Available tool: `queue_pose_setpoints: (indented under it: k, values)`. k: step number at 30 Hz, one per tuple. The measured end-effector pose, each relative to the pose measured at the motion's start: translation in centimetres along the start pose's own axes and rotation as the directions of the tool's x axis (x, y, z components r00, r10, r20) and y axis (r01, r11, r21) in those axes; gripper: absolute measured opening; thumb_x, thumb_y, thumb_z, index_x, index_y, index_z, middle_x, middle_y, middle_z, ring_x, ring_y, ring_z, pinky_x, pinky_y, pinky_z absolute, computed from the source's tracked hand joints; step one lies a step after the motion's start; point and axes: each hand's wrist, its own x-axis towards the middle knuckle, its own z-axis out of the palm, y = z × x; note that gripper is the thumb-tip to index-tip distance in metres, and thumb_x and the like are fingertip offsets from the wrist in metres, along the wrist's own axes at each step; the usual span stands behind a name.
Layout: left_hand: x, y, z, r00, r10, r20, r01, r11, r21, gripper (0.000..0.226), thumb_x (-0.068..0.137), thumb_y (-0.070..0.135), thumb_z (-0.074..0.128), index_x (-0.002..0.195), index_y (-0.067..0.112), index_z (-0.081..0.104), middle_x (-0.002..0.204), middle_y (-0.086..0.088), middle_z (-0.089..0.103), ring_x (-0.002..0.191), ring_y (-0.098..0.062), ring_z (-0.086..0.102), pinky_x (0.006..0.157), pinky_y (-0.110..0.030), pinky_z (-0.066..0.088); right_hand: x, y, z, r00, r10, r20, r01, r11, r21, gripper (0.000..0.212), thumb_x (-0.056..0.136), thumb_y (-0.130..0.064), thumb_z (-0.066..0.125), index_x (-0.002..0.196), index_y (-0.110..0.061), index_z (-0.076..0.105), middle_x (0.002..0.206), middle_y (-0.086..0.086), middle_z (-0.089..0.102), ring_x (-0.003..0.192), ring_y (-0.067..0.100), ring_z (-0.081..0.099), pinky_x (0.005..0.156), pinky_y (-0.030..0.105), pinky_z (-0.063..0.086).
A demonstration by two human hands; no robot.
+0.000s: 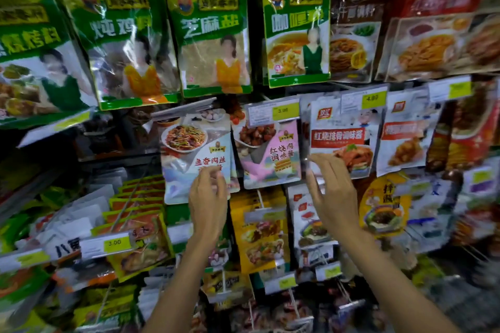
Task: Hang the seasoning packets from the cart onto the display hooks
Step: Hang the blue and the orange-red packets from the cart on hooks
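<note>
Left hand (208, 197): grip pinched, thumb and fingertips closed on the lower edge of the fish-flavoured pork packet (196, 154), which hangs with its top tilted and the header curled forward; whether its hole is seated on a display hook cannot be told, the hook being hidden behind the header. Right hand (334, 192): grip spread, fingers apart, holding nothing; fingertips just touching the lower left corner of the red-label rib sauce packet (342, 138). Between the two grips hangs the pink braised-pork packet (270, 154), with a yellow price tag (285, 111) above it. Above both grips, a row of green packets (213, 35); below, further crowded hooks. Cart not in view. Judgement: step in hand is settling the left packet on its hook; do it well by lifting from the bottom edge, steadying the neighbours with the free hand, pushing the header fully back so the packet hangs flat and square; risk is dislodging adjacent packets.
</note>
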Motion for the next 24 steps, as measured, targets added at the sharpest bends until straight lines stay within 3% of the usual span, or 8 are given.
queue_pose_setpoints:
  k: [2,4,8,10,13,18,22,24]
  values:
    - [-2.6,1.5,3.6,0.972,0.025,0.232,0.007,0.991,-0.134,0.021,0.100,0.026,0.044,0.100,0.014,0.062,0.076,0.001,0.061,0.063,-0.006,0.054,0.059,-0.029,0.039,-3.6,1.9,-1.2,0.977,0.183,0.107,-0.186,0.982,0.020,0.026,0.096,-0.013,0.052,0.117,-0.002,0.063,0.111,0.014,0.064,0.107,0.028,0.058,0.090,0.040,0.049]
    - [-5.7,2.9,7.4,0.894,0.041,0.447,0.054,0.979,-0.196,0.024,0.100,0.028,0.042,0.099,0.016,0.063,0.072,-0.003,0.061,0.051,-0.006,0.047,0.052,-0.031,0.038,-7.3,4.2,-2.9,0.904,0.391,0.173,-0.399,0.917,0.012,0.025,0.100,-0.019,0.048,0.116,-0.007,0.063,0.109,0.011,0.065,0.102,0.027,0.060,0.083,0.036,0.049]
    - [-12.2,5.5,14.6,0.706,0.057,0.706,0.140,0.966,-0.219,0.028,0.101,0.023,0.042,0.106,0.009,0.066,0.081,-0.007,0.067,0.074,-0.025,0.063,0.070,-0.035,0.049,-14.1,8.7,-7.9,0.718,0.683,0.132,-0.677,0.730,-0.095,0.021,0.098,-0.019,0.051,0.101,-0.008,0.068,0.089,0.009,0.070,0.080,0.027,0.065,0.068,0.035,0.045]
    - [-15.5,6.7,17.8,0.619,0.079,0.782,0.169,0.958,-0.231,0.028,0.100,0.016,0.044,0.096,0.002,0.067,0.085,-0.011,0.070,0.080,-0.026,0.065,0.076,-0.037,0.051,-17.3,10.5,-10.7,0.610,0.789,0.076,-0.779,0.615,-0.123,0.018,0.097,-0.017,0.053,0.094,-0.009,0.069,0.081,0.008,0.070,0.075,0.025,0.065,0.067,0.034,0.043]
    - [-20.1,8.5,22.1,0.486,0.134,0.864,0.153,0.960,-0.235,0.026,0.099,0.016,0.047,0.083,0.008,0.067,0.073,-0.002,0.068,0.070,-0.017,0.063,0.065,-0.028,0.045,-21.7,13.0,-14.7,0.448,0.893,0.027,-0.882,0.447,-0.147,0.017,0.097,-0.018,0.053,0.090,-0.011,0.067,0.079,0.005,0.069,0.076,0.023,0.064,0.068,0.036,0.044]
    - [-26.6,10.8,29.4,0.272,0.203,0.941,0.070,0.971,-0.230,0.021,0.097,0.015,0.051,0.089,0.005,0.068,0.081,-0.011,0.071,0.078,-0.026,0.066,0.074,-0.042,0.050,-27.1,17.4,-19.4,0.209,0.967,-0.148,-0.976,0.198,-0.087,0.017,0.097,-0.015,0.054,0.096,-0.009,0.069,0.089,0.005,0.072,0.081,0.018,0.065,0.067,0.026,0.042]
    - [-31.1,12.7,35.2,0.169,0.265,0.949,0.010,0.963,-0.270,0.016,0.093,0.008,0.056,0.088,0.005,0.071,0.079,-0.015,0.070,0.073,-0.019,0.063,0.063,-0.025,0.039,-31.0,21.1,-22.1,0.031,0.974,-0.223,-0.999,0.027,-0.023,0.017,0.098,-0.018,0.051,0.094,-0.011,0.066,0.081,-0.001,0.068,0.070,-0.001,0.059,0.058,0.007,0.040]
    - [-33.0,13.7,38.4,0.100,0.275,0.956,-0.001,0.961,-0.276,0.016,0.094,0.009,0.055,0.089,0.005,0.070,0.079,-0.013,0.070,0.072,-0.019,0.061,0.057,-0.022,0.031,-32.6,23.1,-23.2,-0.018,0.962,-0.272,-1.000,-0.022,-0.010,0.019,0.099,-0.017,0.051,0.095,-0.008,0.068,0.079,0.000,0.069,0.070,0.003,0.061,0.058,0.007,0.040]
